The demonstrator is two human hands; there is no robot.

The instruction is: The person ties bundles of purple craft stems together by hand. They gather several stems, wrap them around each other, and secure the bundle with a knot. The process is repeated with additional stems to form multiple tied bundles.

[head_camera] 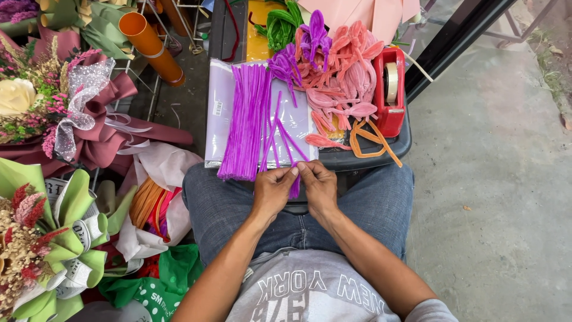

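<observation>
both hands clenched on purple pipe cleaners [280, 140] at their near ends: left hand [272, 191] and right hand [319, 188] touching, fingertips pinching a few stems just over the lap, at the near edge of the bench [363, 156]. stems fanning up and away across a lilac sheet [221, 95], beside the big purple bundle [245, 122]. probably twisting or gathering ends; best done with ends level, pinch tight and close, loose stems kept off the bundle to avoid snagging. pink fuzzy petals [345, 77] and red tape dispenser [390, 89] further back, well apart from the hands. bouquets [53, 107] at left.
</observation>
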